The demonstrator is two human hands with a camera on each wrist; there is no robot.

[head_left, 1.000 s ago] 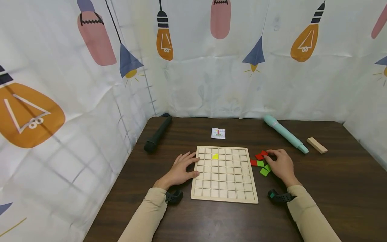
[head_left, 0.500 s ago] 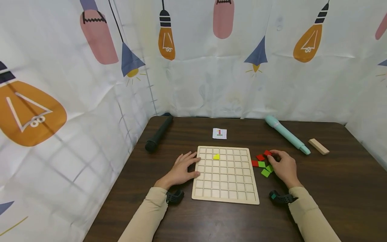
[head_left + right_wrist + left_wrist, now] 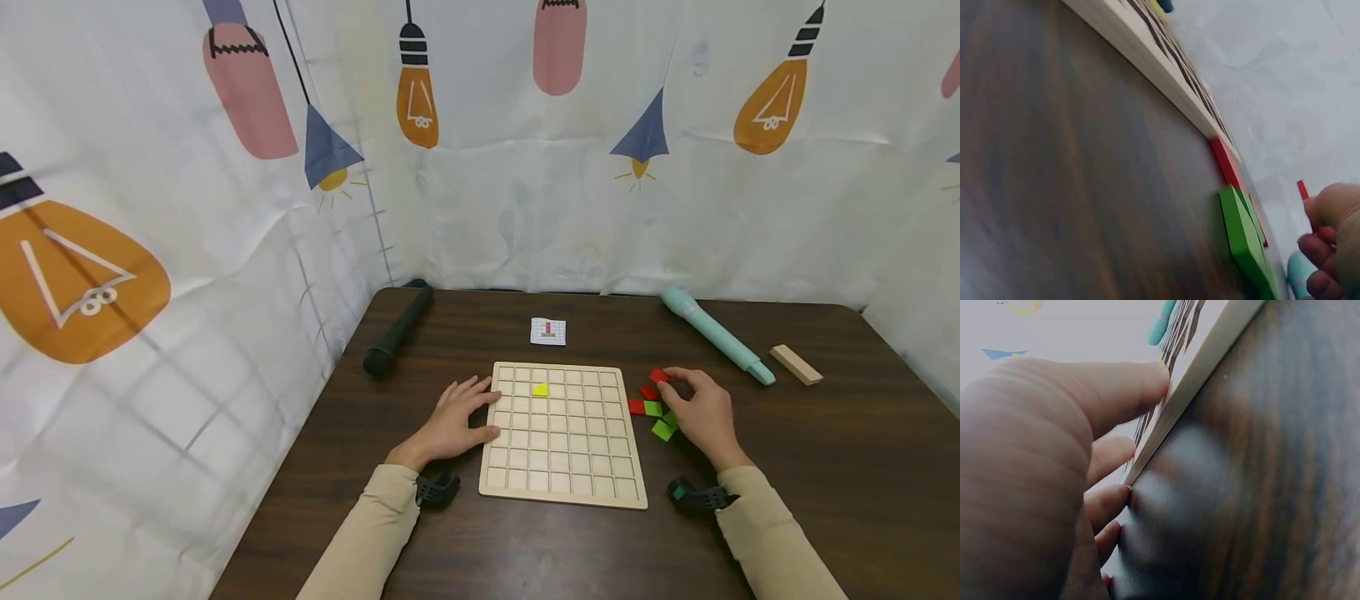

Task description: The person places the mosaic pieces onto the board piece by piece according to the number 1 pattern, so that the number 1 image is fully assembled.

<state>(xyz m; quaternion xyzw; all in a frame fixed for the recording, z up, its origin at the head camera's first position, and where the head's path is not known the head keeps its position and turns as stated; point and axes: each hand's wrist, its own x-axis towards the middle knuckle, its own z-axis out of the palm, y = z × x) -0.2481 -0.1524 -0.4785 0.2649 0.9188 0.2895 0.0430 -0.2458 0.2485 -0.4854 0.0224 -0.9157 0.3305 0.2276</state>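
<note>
While my left hand (image 3: 446, 425) steadies the gridded board (image 3: 558, 461): its fingers lie spread, thumb and forefinger at the left edge.
Right hand (image 3: 701, 410): I'm pinching one red tile (image 3: 1302, 189), seemingly clear of the table (image 3: 825, 483).
Loose pieces: green tiles (image 3: 663, 429) and another two red tiles (image 3: 636, 407), just right of the board.
Yellow tile (image 3: 540, 389): on the board, second row from the far edge.
Step in hand: picking out a red piece, I judge.
Next move: calls for a firm pinch, a lift over the rim, and a check against the printed card (image 3: 548, 332).
</note>
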